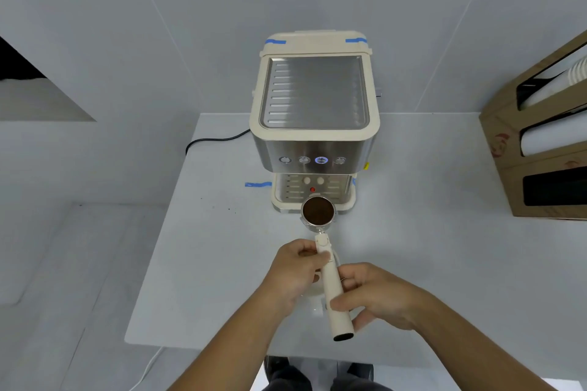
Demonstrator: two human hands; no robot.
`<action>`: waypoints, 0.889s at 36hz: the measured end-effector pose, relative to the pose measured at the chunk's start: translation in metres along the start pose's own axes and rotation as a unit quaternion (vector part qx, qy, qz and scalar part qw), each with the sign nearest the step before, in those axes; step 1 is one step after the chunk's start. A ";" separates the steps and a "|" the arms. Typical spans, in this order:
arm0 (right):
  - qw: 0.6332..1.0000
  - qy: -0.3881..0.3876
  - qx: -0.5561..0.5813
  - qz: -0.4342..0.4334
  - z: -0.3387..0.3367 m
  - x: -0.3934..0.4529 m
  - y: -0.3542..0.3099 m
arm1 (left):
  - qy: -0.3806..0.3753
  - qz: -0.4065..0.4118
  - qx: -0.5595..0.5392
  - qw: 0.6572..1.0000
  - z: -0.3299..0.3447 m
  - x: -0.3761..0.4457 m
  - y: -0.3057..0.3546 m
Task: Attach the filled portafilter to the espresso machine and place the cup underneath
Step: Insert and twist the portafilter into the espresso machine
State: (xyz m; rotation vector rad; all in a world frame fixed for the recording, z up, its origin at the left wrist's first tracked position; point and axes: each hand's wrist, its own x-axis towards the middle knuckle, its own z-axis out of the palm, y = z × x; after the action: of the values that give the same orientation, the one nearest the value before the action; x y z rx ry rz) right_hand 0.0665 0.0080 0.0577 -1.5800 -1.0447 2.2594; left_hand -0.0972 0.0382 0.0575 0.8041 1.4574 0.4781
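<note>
The cream and steel espresso machine [314, 140] stands at the back of the white table [206, 263], with one button lit blue. Its drip tray [286, 192] holds nothing. Just in front of the tray, level above the table, is the portafilter [318, 211], its basket full of brown ground coffee. My right hand [378, 298] grips its cream handle near the lower end. My left hand [293, 273] is curled beside the handle's neck, around a pale cup [313, 291] that is mostly hidden under both hands.
A cardboard dispenser [502, 143] with stacked paper cups stands at the right edge. A black power cable [209, 140] runs left from the machine. Blue tape [258, 184] marks the table beside the tray. A few coffee specks lie on the table's left part.
</note>
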 end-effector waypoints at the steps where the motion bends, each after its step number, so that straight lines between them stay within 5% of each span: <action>1: 1.000 -0.001 -0.002 0.000 0.002 0.001 -0.001 | -0.002 0.000 0.001 1.000 -0.002 0.000 0.000; 11: 1.000 0.011 0.016 -0.024 0.013 0.010 -0.006 | -0.023 0.055 0.081 0.995 -0.025 -0.007 0.006; 15: 0.999 0.024 0.017 -0.025 0.015 0.016 -0.010 | 0.036 0.131 0.171 0.976 -0.047 -0.012 0.022; 25: 0.998 0.040 0.035 -0.036 0.021 0.032 -0.023 | 0.149 0.473 0.303 0.813 -0.091 -0.030 0.117; 28: 0.997 0.048 0.045 -0.048 0.021 0.035 -0.028 | 0.158 0.521 0.344 0.765 -0.093 -0.025 0.144; 32: 0.995 0.052 0.064 -0.054 0.019 0.040 -0.033 | 0.136 0.524 0.374 0.753 -0.091 -0.010 0.171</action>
State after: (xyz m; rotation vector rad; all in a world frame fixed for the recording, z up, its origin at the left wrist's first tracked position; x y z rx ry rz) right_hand 0.0259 0.0448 0.0528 -1.5319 -0.9178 2.1042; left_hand -0.1559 0.1610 0.1954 2.3331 1.3256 0.8767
